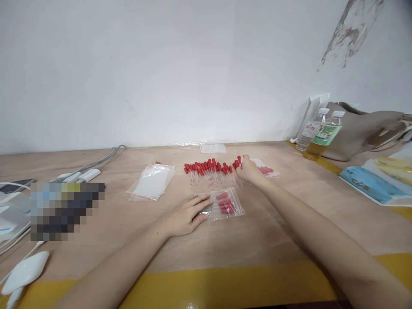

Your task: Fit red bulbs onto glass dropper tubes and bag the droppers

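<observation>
My left hand (191, 214) lies with its fingers spread over the left part of a clear zip bag (238, 206). Inside that bag are several droppers with red rubber bulbs (226, 205). Behind it, a row of loose droppers (209, 168) lies on the table, red bulbs toward the wall and thin clear stems toward me. At the row's right end, my right hand (250, 171) is closed, with droppers (237, 163) at its fingertips; how many it grips is hidden. Just beyond that hand lies another bag of red-bulbed droppers (265, 170), partly covered by it.
A stack of clear bags (151, 182) lies left of the droppers. A white packet (213, 148) sits near the wall. At right stand two bottles (325, 134), a grey bag (363, 131) and a blue pack (376, 184). Cables (93, 163) and a white charger (25, 271) are at left.
</observation>
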Demonstrator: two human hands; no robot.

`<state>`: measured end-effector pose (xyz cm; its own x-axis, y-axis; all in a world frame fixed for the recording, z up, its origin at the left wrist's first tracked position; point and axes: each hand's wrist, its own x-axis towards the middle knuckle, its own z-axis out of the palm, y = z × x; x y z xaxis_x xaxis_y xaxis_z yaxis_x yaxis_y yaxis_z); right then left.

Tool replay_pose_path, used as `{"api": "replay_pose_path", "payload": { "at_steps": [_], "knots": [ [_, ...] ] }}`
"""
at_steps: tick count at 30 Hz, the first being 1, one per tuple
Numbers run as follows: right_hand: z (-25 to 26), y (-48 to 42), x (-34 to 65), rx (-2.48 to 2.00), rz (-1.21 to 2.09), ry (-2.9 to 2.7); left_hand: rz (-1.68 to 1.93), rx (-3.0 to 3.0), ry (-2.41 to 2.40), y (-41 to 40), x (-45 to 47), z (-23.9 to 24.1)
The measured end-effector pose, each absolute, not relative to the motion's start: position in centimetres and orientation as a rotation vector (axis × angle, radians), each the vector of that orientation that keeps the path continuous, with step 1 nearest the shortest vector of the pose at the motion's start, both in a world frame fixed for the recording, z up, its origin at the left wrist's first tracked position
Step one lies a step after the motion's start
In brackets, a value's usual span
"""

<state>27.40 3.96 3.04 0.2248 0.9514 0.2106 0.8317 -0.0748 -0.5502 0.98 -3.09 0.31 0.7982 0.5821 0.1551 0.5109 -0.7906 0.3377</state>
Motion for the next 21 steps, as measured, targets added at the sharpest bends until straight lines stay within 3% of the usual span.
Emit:
{"api": "replay_pose_path", "payload": {
  "at_steps": [7, 13, 21],
  "knots": [
    [-0.2, -1.1, 28.5, -1.21, 0.879, -1.324, 0.406, 2.677, 0.847, -3.1, 1.0, 0.4],
    [-1.6, -1.9, 26.7, -1.139, 0.934, -1.011, 0.393, 2.679, 0.873, -3.1, 1.1, 0.3],
    [-2.0, -2.4, 26.3, -1.113, 1.168, -0.991, 0.421, 2.665, 0.859, -3.1, 1.1, 0.4]
  ]
}}
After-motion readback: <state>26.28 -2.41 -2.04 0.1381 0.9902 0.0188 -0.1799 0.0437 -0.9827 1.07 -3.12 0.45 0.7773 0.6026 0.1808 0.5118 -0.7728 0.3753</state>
